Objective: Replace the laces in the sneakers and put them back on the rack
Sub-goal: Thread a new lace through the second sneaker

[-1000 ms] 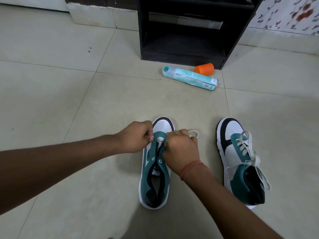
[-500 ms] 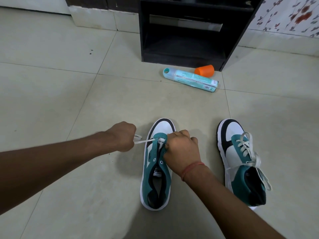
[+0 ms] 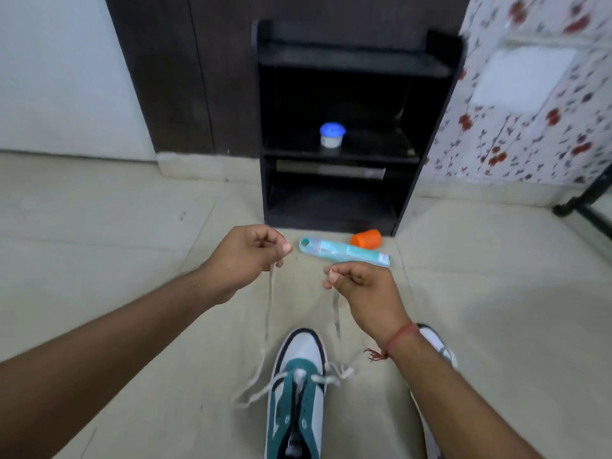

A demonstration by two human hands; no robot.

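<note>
Head view. The near sneaker (image 3: 299, 389), teal and white with a black toe edge, lies on the tiled floor (image 3: 99, 260) at bottom centre, toe pointing far toward the rack (image 3: 351, 58). A white lace (image 3: 270, 313) is threaded through its farthest eyelets only; both ends run up from the shoe to the raised hands.

Left hand (image 3: 246, 251): grip closed, thumb and curled fingers pinching the left end of the lace, which hangs down slack and loops on the floor left of the shoe.

Right hand (image 3: 359, 284): grip closed likewise, pinching the right end of the lace; a red thread band (image 3: 399, 336) sits at that wrist. The two hands are held apart, above and beyond the toe.

Second sneaker (image 3: 433, 339): mostly hidden behind the right forearm, at the near right; only its white toe shows.

Rack: black, open shelves, against the far wall. A small white pot with a blue lid (image 3: 332, 134) stands on its middle shelf. On the floor just in front of the rack lie a light-blue tube (image 3: 344, 253) and an orange cap (image 3: 366, 239), close beside each other.
</note>
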